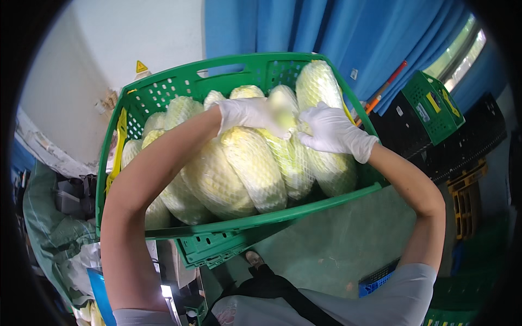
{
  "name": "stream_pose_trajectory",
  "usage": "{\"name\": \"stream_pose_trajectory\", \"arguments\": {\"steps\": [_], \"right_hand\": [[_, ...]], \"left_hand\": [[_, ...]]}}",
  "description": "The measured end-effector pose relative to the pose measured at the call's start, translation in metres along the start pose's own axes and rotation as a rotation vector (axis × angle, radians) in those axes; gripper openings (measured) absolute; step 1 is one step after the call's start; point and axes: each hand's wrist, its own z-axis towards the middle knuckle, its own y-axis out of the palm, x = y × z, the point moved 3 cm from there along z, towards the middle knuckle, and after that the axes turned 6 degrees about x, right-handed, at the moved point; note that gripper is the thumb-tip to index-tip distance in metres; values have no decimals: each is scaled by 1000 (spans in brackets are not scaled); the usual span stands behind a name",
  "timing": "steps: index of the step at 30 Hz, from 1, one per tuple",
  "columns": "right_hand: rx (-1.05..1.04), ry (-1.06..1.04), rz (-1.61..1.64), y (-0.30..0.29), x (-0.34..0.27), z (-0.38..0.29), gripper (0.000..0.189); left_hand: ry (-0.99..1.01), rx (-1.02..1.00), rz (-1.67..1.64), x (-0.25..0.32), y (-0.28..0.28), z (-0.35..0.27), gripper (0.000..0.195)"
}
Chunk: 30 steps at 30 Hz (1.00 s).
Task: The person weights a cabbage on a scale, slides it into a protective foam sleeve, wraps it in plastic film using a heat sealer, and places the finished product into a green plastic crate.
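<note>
A large green plastic crate (261,221) with yellow handles stands before me, holding several napa cabbages (255,167) in white foam netting. Both my hands wear white gloves. My left hand (255,116) lies over the cabbages near the middle of the crate, its fingers at the end of a netted cabbage; part of that spot is blurred. My right hand (330,128) rests with bent fingers on a netted cabbage (334,175) at the crate's right side. A longer cabbage (320,85) leans upright in the back right corner. Whether either hand grips a cabbage is not clear.
Green crates (220,244) are stacked below the full one. Blue curtains (326,28) hang behind it. On the right are a smaller green crate (428,106), a yellow pallet (463,203) and a blue crate (375,282) on the floor. A dark green sack (49,212) lies at left.
</note>
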Motion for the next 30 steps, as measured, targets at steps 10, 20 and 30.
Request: {"name": "stream_pose_trajectory", "arguments": {"steps": [10,20,30], "right_hand": [[30,149,115,-11,6,3,52],[409,345,113,-11,31,6,64],[282,262,304,18,63,14,60]], "left_hand": [[-5,383,157,-18,-13,9,80],[104,514,351,-50,-5,-108,73],[-170,246,-2,-85,-3,-81,81]]}}
